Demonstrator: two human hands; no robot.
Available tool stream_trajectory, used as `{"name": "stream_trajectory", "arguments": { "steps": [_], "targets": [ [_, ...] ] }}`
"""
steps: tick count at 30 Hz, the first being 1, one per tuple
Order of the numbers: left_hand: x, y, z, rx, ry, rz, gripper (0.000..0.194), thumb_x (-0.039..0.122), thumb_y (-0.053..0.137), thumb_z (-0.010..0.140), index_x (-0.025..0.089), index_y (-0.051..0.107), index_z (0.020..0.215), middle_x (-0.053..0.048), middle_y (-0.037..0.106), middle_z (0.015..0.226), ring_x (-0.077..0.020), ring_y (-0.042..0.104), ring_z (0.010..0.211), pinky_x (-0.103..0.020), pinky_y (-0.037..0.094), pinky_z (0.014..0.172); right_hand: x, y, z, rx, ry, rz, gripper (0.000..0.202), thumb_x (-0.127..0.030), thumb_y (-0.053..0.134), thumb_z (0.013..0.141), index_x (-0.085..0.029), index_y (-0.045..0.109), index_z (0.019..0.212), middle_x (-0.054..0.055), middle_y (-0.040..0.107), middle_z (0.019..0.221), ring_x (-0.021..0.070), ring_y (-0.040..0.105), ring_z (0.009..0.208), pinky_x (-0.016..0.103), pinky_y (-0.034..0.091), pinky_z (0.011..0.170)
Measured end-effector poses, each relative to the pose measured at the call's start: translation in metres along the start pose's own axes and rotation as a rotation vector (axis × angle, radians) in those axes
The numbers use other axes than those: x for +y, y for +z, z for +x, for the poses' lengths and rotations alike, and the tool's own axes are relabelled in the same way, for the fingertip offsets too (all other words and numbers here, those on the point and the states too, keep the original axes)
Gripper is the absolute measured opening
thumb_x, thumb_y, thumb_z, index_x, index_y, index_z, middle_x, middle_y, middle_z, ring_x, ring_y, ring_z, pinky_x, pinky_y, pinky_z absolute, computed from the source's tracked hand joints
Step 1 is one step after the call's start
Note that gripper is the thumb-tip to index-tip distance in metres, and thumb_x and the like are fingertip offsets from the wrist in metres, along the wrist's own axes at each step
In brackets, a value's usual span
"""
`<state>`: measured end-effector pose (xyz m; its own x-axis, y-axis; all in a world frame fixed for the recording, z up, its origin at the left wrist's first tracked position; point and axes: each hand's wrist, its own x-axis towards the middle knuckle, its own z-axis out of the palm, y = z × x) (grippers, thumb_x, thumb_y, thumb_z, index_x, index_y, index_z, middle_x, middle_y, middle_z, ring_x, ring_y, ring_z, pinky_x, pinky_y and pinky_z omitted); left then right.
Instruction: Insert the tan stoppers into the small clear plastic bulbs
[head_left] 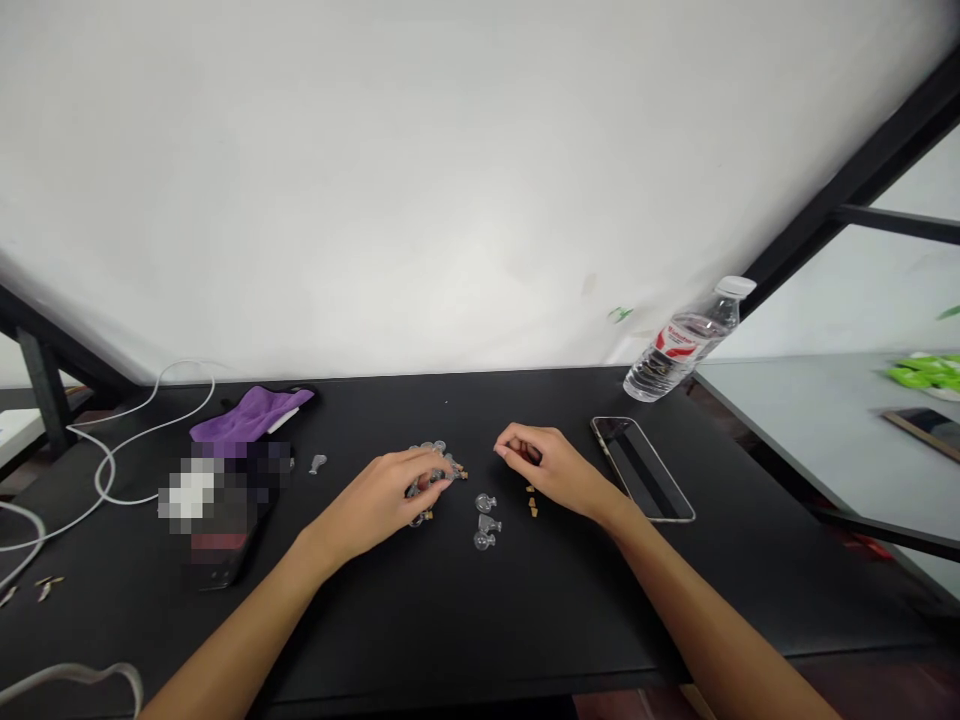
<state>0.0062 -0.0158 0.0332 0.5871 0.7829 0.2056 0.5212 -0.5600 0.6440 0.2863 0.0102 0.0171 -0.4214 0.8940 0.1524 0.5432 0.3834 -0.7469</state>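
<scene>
Over a pile of tiny clear glass bottles (439, 447), some with corks in their necks, is my left hand (394, 490). Its thumb and forefinger are closed around a small glass bottle among them, partly hidden by the fingers. My right hand (541, 458) hovers to the right with thumb and fingertips pinched together; whatever they hold, if anything, is too small to make out. Just below it lie several small corks (533, 503). Between the hands, several uncorked glass bottles (486, 523) lie in a column on the black table (420, 630).
A smartphone (645, 470) lies right of my right hand, with a water bottle (682, 345) behind it. To the left are a stray glass bottle (318, 463), a purple cloth (251, 414), a partly blurred dark object (225, 560) and a white cable (109, 460). A white wall rises behind.
</scene>
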Motion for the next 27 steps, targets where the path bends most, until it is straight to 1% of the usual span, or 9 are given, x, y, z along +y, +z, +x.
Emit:
{"name": "stream_trajectory", "arguments": {
  "steps": [2,4,7,12,17,21,23,24,27],
  "targets": [
    [-0.004,-0.009,-0.001,-0.101,-0.058,0.008,0.022,0.041,0.062,0.099,0.021,0.066,0.092,0.003,0.052,0.074,-0.0119,0.044,0.062,-0.024,0.035,0.058,-0.004,0.000,-0.001,-0.013,-0.007,-0.013,0.026,-0.041,0.053,0.102,-0.021,0.063,0.089,-0.002,0.052,0.069,0.0137,0.044,0.063,0.027,0.036,0.061],
    [-0.008,-0.014,-0.002,-0.194,-0.100,0.031,0.036,0.049,0.075,0.088,0.020,0.056,0.077,0.006,0.040,0.067,-0.0112,0.033,0.059,-0.024,0.025,0.054,-0.007,-0.001,-0.002,-0.024,-0.015,-0.027,0.027,-0.041,0.052,0.102,-0.021,0.063,0.090,-0.001,0.054,0.070,0.0142,0.045,0.063,0.027,0.037,0.061],
    [-0.013,-0.017,-0.004,-0.252,-0.110,0.071,0.051,0.051,0.087,0.073,0.019,0.046,0.072,0.008,0.035,0.065,-0.0112,0.025,0.059,-0.025,0.016,0.053,-0.011,-0.003,-0.004,-0.027,-0.030,-0.054,0.025,-0.040,0.052,0.103,-0.021,0.063,0.091,-0.001,0.057,0.072,0.0147,0.047,0.065,0.027,0.038,0.063],
    [-0.010,-0.018,-0.005,-0.287,-0.094,0.129,0.040,0.041,0.087,0.077,0.020,0.053,0.073,0.008,0.038,0.062,-0.0110,0.029,0.055,-0.025,0.018,0.053,-0.016,-0.003,-0.003,-0.004,-0.074,-0.084,0.021,-0.035,0.052,0.104,-0.022,0.063,0.091,0.000,0.059,0.075,0.0147,0.050,0.067,0.027,0.038,0.065],
    [-0.004,-0.020,-0.003,-0.300,-0.092,0.152,0.028,0.036,0.086,0.079,0.021,0.062,0.078,0.008,0.043,0.060,-0.0101,0.036,0.053,-0.024,0.022,0.054,-0.015,0.006,0.012,-0.010,-0.185,-0.107,0.021,-0.035,0.051,0.104,-0.022,0.064,0.092,0.001,0.060,0.077,0.0154,0.050,0.067,0.029,0.039,0.067],
    [-0.003,-0.018,-0.003,-0.322,-0.096,0.058,0.021,0.034,0.084,0.080,0.021,0.068,0.081,0.008,0.043,0.060,-0.0087,0.037,0.051,-0.024,0.026,0.054,-0.010,0.014,0.015,0.093,-0.204,-0.037,0.022,-0.035,0.050,0.104,-0.021,0.062,0.091,0.002,0.057,0.074,0.0160,0.049,0.066,0.030,0.040,0.065],
    [-0.001,-0.013,-0.003,-0.305,-0.080,-0.035,0.018,0.034,0.082,0.083,0.021,0.070,0.082,0.007,0.047,0.062,-0.0091,0.041,0.054,-0.023,0.031,0.055,-0.008,0.016,0.011,0.131,-0.173,0.002,0.021,-0.035,0.051,0.104,-0.022,0.061,0.090,0.001,0.055,0.071,0.0158,0.048,0.064,0.030,0.040,0.064],
    [0.000,-0.010,-0.003,-0.267,-0.069,-0.087,0.017,0.034,0.081,0.084,0.020,0.070,0.083,0.006,0.051,0.066,-0.0094,0.044,0.057,-0.023,0.033,0.056,-0.009,0.016,0.008,0.133,-0.160,0.014,0.021,-0.035,0.052,0.103,-0.022,0.061,0.089,0.000,0.054,0.070,0.0156,0.048,0.063,0.029,0.040,0.063],
    [0.004,0.007,-0.002,-0.053,-0.049,-0.248,0.015,0.031,0.078,0.087,0.019,0.069,0.088,0.000,0.063,0.085,-0.0101,0.051,0.065,-0.022,0.041,0.058,-0.015,0.015,0.002,0.098,-0.167,0.021,0.022,-0.035,0.051,0.103,-0.022,0.061,0.089,0.000,0.054,0.070,0.0155,0.049,0.063,0.029,0.041,0.063]
  ]
}}
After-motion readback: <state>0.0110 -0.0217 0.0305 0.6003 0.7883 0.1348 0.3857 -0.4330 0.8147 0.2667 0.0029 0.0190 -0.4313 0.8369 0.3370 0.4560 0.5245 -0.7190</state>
